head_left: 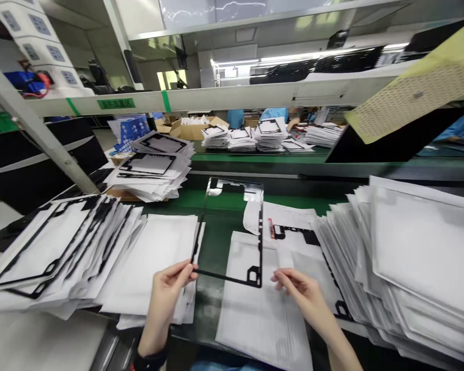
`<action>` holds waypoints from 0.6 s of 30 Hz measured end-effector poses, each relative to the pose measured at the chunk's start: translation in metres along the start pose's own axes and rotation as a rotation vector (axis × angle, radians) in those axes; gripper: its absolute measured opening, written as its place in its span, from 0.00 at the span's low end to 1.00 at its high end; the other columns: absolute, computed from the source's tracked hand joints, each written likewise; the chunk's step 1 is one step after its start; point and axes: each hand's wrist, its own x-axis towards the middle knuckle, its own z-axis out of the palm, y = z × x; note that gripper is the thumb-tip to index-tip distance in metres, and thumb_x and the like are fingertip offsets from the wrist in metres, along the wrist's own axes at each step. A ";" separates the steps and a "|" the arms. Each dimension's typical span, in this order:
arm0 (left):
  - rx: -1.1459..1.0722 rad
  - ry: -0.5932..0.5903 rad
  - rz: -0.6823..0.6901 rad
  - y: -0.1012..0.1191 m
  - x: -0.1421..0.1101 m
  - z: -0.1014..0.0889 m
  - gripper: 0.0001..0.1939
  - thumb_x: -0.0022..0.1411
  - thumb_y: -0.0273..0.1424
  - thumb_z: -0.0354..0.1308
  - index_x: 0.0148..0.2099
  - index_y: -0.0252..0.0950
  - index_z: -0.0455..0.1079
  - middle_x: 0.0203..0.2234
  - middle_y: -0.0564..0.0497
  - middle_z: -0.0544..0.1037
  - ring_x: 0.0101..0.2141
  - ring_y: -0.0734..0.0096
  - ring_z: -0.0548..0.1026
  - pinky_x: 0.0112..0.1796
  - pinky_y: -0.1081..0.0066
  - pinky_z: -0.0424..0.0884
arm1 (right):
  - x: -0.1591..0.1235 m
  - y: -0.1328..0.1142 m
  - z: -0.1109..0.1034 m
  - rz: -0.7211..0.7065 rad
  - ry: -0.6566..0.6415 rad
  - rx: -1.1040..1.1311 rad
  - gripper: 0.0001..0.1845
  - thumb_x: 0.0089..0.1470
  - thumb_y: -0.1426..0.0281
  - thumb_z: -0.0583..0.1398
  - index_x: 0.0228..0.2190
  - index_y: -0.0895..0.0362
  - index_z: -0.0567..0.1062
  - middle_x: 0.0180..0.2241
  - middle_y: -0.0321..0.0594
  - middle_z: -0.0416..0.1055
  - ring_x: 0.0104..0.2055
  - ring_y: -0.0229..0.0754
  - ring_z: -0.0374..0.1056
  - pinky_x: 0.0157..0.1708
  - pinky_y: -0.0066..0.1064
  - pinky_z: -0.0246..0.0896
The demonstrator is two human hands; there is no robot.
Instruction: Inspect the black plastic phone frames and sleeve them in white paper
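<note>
My left hand (167, 293) pinches the lower left corner of a thin black rectangular frame (260, 234). The frame is held up above the green work surface (218, 221), and a shiny clear strip shows along its top edge. My right hand (304, 294) is just right of the frame, apart from it, with thumb and fingers pressed together. Whether it pinches a thin film or an edge there, I cannot make out. Below the hands lies a white translucent sleeve (255, 319). Partly behind the right hand, another black frame (307, 236) rests on white sheets.
A tall stack of white sleeves (425, 232) leans at the right. At the left are a pile of sheets with black frames (58, 242) and a stack of white sheets (154, 257). Farther back stand more piles (154, 175) and an open carton (193, 129). A shelf rail (232, 99) crosses overhead.
</note>
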 end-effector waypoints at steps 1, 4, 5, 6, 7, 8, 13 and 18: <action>0.028 0.061 0.012 0.002 0.003 -0.018 0.28 0.36 0.48 0.76 0.34 0.31 0.82 0.27 0.42 0.85 0.24 0.62 0.82 0.33 0.62 0.84 | 0.001 0.003 -0.001 0.018 0.036 -0.078 0.32 0.47 0.37 0.58 0.26 0.54 0.76 0.27 0.45 0.78 0.30 0.51 0.75 0.30 0.38 0.71; 0.131 0.236 0.047 0.007 0.009 -0.071 0.29 0.34 0.50 0.75 0.32 0.31 0.81 0.26 0.42 0.84 0.24 0.61 0.82 0.33 0.60 0.84 | 0.006 0.016 -0.003 0.093 0.100 -0.306 0.28 0.43 0.40 0.59 0.14 0.51 0.65 0.14 0.40 0.67 0.19 0.50 0.66 0.20 0.36 0.57; 0.172 0.286 0.053 0.008 0.010 -0.087 0.28 0.35 0.50 0.75 0.31 0.31 0.80 0.26 0.42 0.84 0.25 0.60 0.82 0.33 0.59 0.83 | 0.008 0.021 -0.002 0.114 0.097 -0.360 0.28 0.41 0.42 0.59 0.12 0.50 0.63 0.12 0.40 0.64 0.17 0.50 0.64 0.18 0.34 0.52; 0.215 0.330 0.053 0.007 0.011 -0.101 0.27 0.35 0.50 0.74 0.30 0.31 0.80 0.25 0.43 0.84 0.25 0.59 0.82 0.34 0.58 0.83 | 0.009 0.027 -0.001 0.128 0.088 -0.408 0.27 0.41 0.43 0.59 0.11 0.50 0.61 0.11 0.39 0.63 0.16 0.50 0.63 0.17 0.33 0.49; 0.260 0.367 0.047 0.006 0.011 -0.114 0.26 0.35 0.49 0.74 0.30 0.31 0.79 0.25 0.43 0.84 0.25 0.57 0.82 0.34 0.57 0.83 | 0.010 0.032 0.001 0.129 0.076 -0.457 0.26 0.41 0.43 0.58 0.11 0.49 0.60 0.11 0.39 0.63 0.16 0.50 0.63 0.17 0.33 0.48; 0.308 0.400 0.035 0.004 0.011 -0.123 0.24 0.36 0.47 0.73 0.28 0.32 0.79 0.23 0.43 0.83 0.25 0.55 0.82 0.34 0.54 0.83 | 0.010 0.037 0.004 0.117 0.066 -0.508 0.26 0.43 0.44 0.56 0.12 0.49 0.59 0.12 0.38 0.63 0.16 0.50 0.64 0.17 0.33 0.48; 0.560 0.604 0.058 -0.008 0.008 -0.129 0.16 0.46 0.40 0.66 0.31 0.32 0.78 0.42 0.28 0.81 0.54 0.25 0.73 0.57 0.32 0.62 | 0.005 0.051 0.012 -0.071 0.107 -0.684 0.22 0.56 0.50 0.49 0.19 0.50 0.60 0.15 0.36 0.65 0.18 0.47 0.65 0.18 0.31 0.49; 0.540 0.424 0.197 -0.028 -0.016 -0.051 0.28 0.61 0.41 0.58 0.58 0.29 0.71 0.68 0.32 0.59 0.69 0.45 0.55 0.67 0.49 0.50 | -0.008 0.029 0.006 -0.398 0.247 -0.386 0.19 0.62 0.51 0.55 0.31 0.52 0.71 0.27 0.37 0.74 0.25 0.42 0.73 0.24 0.26 0.64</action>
